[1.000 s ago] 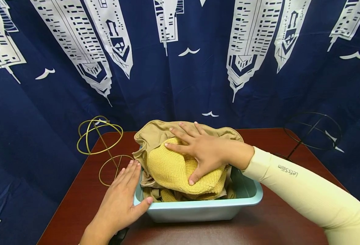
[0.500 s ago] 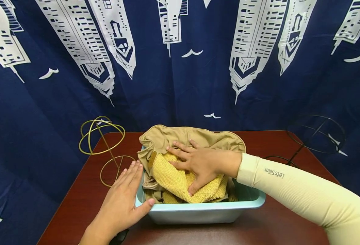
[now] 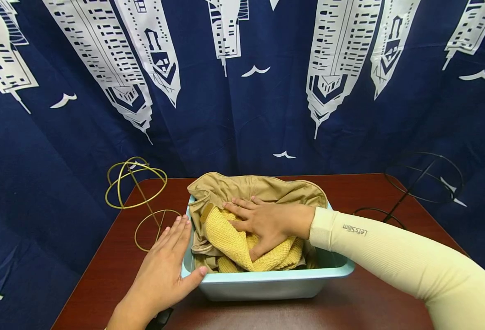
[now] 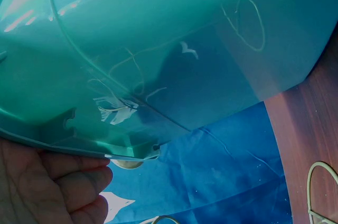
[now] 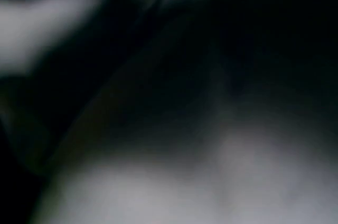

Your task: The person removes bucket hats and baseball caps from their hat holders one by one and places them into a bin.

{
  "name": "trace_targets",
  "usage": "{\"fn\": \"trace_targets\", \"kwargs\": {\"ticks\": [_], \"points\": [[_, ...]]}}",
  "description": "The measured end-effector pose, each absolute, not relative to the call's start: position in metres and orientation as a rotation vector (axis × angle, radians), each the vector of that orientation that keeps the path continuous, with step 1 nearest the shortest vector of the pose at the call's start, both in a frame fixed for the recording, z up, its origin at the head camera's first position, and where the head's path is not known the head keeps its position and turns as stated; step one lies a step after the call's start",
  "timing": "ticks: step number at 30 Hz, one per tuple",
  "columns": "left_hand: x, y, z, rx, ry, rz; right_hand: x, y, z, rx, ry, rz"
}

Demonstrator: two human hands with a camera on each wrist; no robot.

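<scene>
A light blue plastic basin (image 3: 267,277) stands on the table, filled with crumpled cloth. On top lies a yellow knitted garment (image 3: 226,233); my right hand (image 3: 267,227) presses down on it with spread fingers. Behind and around the knit is a tan garment (image 3: 263,185), bunched against the basin's far side. My left hand (image 3: 164,263) rests along the basin's left rim with straight fingers, its thumb at the front rim. In the left wrist view, the fingers (image 4: 79,184) touch the underside of the rim beside the basin wall (image 4: 158,76). The right wrist view is too dark and blurred to read.
A gold wire stand (image 3: 143,199) stands on the left of the table. At the right is a black wire stand (image 3: 407,192). The dark red table (image 3: 362,307) ends at a navy curtain (image 3: 263,119) with a white city print.
My right hand has sunk lower with the yellow knit, shifting slightly left. The cloth pile now sits flatter in the basin. My left hand stays at the rim.
</scene>
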State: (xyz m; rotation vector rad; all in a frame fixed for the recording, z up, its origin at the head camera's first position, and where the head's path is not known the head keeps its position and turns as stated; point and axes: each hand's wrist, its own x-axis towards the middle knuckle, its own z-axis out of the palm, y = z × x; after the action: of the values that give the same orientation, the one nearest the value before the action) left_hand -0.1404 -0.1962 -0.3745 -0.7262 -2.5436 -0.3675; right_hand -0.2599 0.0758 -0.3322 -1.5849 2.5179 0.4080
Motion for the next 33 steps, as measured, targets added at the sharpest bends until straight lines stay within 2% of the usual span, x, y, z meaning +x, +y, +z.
{"fn": "trace_targets", "kwargs": {"ticks": [33], "points": [[-0.14, -0.195, -0.374, -0.714, -2.559, -0.346, -0.254, 0.061, -0.346, -1.431, 2.477, 0.5]]}}
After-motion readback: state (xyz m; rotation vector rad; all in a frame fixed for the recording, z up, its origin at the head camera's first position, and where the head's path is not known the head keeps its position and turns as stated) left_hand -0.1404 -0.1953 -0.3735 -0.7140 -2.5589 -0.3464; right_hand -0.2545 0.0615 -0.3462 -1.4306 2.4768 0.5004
